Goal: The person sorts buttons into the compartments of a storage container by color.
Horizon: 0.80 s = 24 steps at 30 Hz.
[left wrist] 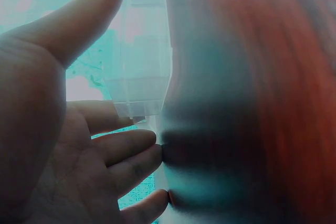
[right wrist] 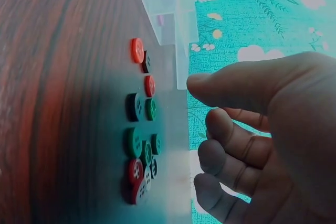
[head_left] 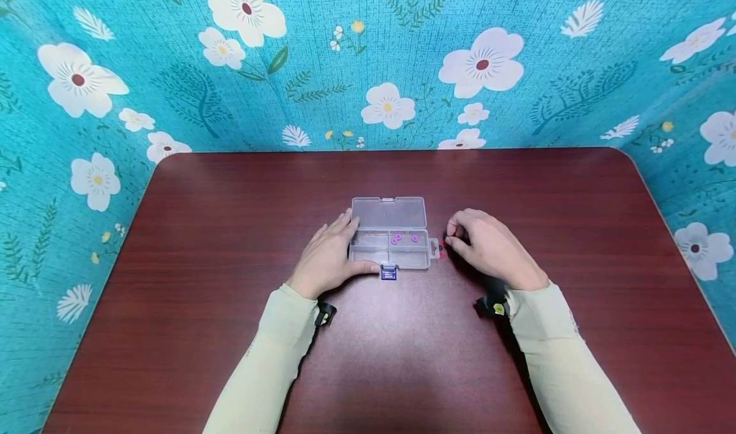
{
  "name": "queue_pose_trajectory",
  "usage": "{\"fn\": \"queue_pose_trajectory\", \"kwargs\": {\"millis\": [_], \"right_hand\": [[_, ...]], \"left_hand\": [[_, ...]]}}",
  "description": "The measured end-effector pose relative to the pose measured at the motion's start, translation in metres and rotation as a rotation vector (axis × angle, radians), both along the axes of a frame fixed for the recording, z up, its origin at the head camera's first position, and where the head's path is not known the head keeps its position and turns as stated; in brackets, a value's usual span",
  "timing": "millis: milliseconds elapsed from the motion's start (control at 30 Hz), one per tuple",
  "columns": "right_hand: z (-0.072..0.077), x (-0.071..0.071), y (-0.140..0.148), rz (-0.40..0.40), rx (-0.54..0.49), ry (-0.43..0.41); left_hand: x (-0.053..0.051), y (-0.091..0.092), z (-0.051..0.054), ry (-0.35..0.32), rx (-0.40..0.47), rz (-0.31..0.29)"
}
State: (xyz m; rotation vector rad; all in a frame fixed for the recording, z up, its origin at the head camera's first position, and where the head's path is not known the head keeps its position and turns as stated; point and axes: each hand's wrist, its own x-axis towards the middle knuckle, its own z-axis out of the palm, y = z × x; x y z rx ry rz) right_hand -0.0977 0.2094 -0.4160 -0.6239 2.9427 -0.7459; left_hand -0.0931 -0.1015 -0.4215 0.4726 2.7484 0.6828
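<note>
Table (head_left: 368,338), with the lidded box (head_left: 388,217) lying open near its middle. For sound work, the box is best braced lightly by the left hand (head_left: 326,255), spread wide and touching its left end. Right hand (head_left: 491,245): fingers bent, thumb gap narrow; whether it pinches anything cannot be told. Loose buttons (right wrist: 135,142), near it, are best lifted singly by the rim. Purple buttons (head_left: 414,238): far right compartment.

In the head view, pale glare lies on the table (head_left: 391,332) just below the box (head_left: 409,259). Both wrist views are hazy and teal-tinted, the box washed pale, and the left blurs the table beside it.
</note>
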Motion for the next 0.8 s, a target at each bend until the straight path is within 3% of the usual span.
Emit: {"fn": "queue_pose_trajectory", "kwargs": {"millis": [800], "right_hand": [[0.006, -0.002, -0.022, 0.006, -0.024, 0.000]], "left_hand": [[0.001, 0.000, 0.002, -0.003, 0.006, 0.001]]}}
